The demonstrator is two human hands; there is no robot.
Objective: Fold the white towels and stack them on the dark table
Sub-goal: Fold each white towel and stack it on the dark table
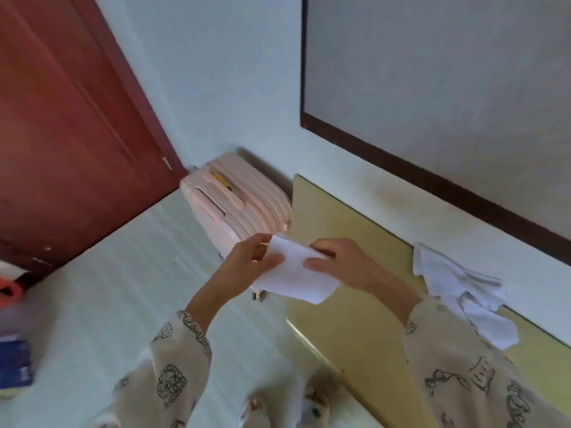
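Small white rectangular towel: soft matt cloth, smooth, lightly creased. Heap of white towels: same matt cloth, crumpled. Yellow-green flat counter: smooth, hard, faintly glossy surface; material cannot be told. Pale pink ribbed suitcase: moulded plastic shell, satin sheen. Reddish-brown door: wood-look panel, semi-gloss. Cream printed sleeves: matt woven cloth. Pale floor: smooth, finely lined, low sheen.

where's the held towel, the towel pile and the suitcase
held towel (295,274), head view, middle of the cloth
towel pile (457,282), head view, upper crumpled part
suitcase (247,205), head view, ribbed side
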